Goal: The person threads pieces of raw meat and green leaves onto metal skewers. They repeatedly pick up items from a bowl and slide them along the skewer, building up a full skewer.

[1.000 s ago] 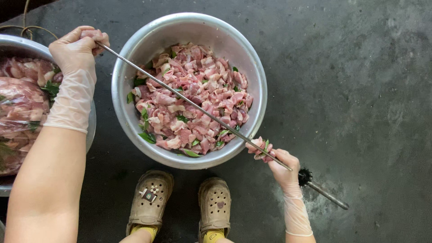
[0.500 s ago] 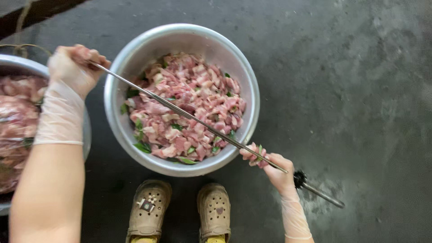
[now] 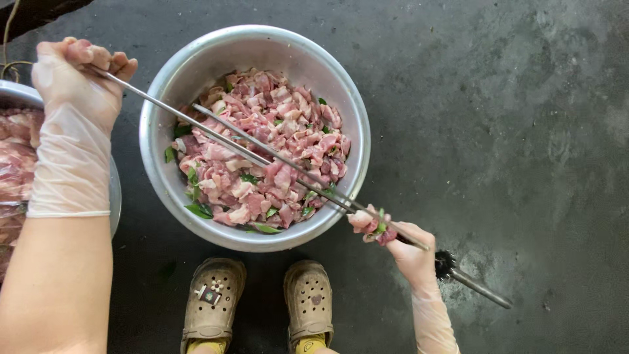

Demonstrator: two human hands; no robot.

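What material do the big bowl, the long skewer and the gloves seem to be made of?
The bowl looks like brushed metal, perhaps aluminium or steel: dull grey with soft highlights along its rim. The skewer seems polished steel: thin, straight and bright. The gloves on the left hand and right hand look like thin clear plastic or vinyl: see-through and wrinkled at the wrists.

second bowl (image 3: pixel 114 190): left of the big metal bowl (image 3: pixel 164 98), cut by the frame's left edge, largely behind the left hand (image 3: pixel 75 78). skewer (image 3: pixel 262 157): far tip hidden inside that hand's grip. shoes (image 3: pixel 262 305), below the big bowl: heels cut by the bottom edge. meat piece (image 3: pixel 383 233) at the right hand (image 3: pixel 409 252): too small to make out.
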